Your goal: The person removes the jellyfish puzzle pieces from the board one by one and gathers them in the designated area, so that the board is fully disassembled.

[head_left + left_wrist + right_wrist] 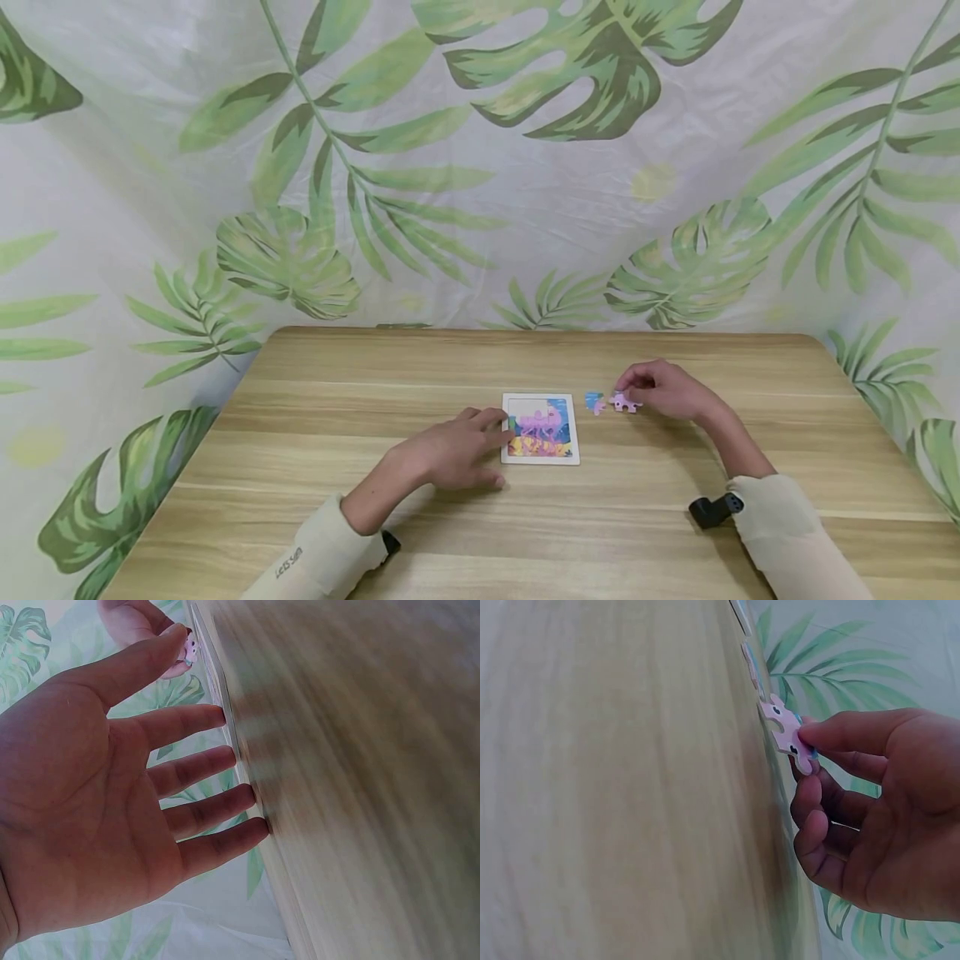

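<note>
A square jigsaw puzzle in a white-rimmed tray [574, 432] lies on the table, with a pink jellyfish on blue and yellow and a pale gap at its upper left. My left hand [457, 450] is at the tray's left side, fingers extended, fingertips touching its edge and the tabletop. In the right wrist view, my right hand [877, 802] pinches a pink puzzle piece [786, 733] with black eyes between thumb and fingers, tilted up from the table. Between that piece and the tray lies another puzzle piece [595, 403], blue and pink.
The wooden table [360, 358] has a back edge close to a leaf-patterned curtain [450, 208]. Black wrist devices [716, 510] sit at both sleeve cuffs.
</note>
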Action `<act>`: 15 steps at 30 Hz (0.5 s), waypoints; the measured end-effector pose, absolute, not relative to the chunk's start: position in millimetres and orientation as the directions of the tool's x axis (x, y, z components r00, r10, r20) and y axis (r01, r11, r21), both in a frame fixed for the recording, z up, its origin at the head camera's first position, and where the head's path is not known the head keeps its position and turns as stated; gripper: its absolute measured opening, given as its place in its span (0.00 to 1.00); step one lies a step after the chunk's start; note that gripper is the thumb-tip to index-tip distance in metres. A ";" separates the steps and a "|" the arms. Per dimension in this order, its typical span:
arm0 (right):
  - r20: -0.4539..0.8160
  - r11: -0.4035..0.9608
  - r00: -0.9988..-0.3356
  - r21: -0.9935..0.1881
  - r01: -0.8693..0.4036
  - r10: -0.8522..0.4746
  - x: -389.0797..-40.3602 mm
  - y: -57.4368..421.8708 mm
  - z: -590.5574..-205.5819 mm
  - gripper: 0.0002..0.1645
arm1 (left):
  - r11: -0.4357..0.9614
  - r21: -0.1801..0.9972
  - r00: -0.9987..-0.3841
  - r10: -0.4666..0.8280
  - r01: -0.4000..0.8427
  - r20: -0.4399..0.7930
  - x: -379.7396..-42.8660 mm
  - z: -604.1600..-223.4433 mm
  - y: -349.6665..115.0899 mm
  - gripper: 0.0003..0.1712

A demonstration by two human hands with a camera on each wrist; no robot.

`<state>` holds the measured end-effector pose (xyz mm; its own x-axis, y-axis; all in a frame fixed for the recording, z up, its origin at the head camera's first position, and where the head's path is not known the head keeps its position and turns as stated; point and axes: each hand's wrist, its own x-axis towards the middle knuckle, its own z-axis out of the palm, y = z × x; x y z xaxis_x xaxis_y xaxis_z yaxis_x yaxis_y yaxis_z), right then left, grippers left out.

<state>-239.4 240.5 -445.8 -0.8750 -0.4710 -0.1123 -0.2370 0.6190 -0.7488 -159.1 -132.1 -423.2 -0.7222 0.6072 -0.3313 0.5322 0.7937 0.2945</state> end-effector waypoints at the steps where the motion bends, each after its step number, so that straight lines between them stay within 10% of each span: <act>1: -0.114 0.627 -0.877 -0.742 -0.237 -0.466 -240.1 240.1 -447.1 0.09 | 0.795 0.295 -0.723 0.606 0.531 -0.332 -159.0 -423.3 -132.0 0.39; 15: -0.110 0.686 -0.888 -0.679 -0.261 -0.447 -243.8 235.9 -453.4 0.10 | 0.794 0.303 -0.723 0.607 0.527 -0.331 -159.1 -422.2 -131.9 0.39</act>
